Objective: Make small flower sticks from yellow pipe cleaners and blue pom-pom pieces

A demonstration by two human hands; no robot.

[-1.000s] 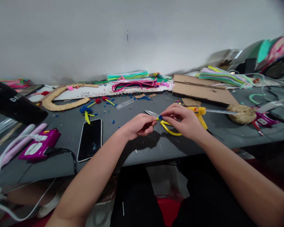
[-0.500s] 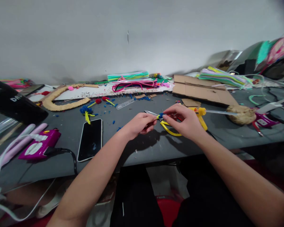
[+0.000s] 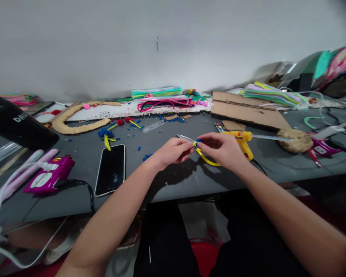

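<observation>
My left hand (image 3: 177,151) is closed, its thumb and fingertips pinching a small blue-and-yellow pipe cleaner piece (image 3: 195,143). From the other side, my right hand (image 3: 223,149) grips the blue end between thumb and fingers, so much of the piece is hidden. Beneath both hands lie scissors with a yellow handle (image 3: 209,160), their blades pointing to the upper left. Right of my right hand is a yellow glue gun (image 3: 243,141) with a long clear glue stick in its back. A finished-looking blue pipe cleaner flower (image 3: 105,134) with yellow leaves rests by the phone's top edge.
A phone (image 3: 110,171) lies left of my forearm, beside a purple power box (image 3: 50,175) with cables. A black bottle (image 3: 20,125) leans at far left. Behind are a C-shaped cardboard piece (image 3: 59,126), blue scraps, a ruler (image 3: 153,126), cardboard (image 3: 245,107) and pipe cleaner bundles (image 3: 157,92).
My right fingers have closed further over the blue piece and shifted slightly, covering more of it and of the scissors' handles. My left hand stays nearly in place.
</observation>
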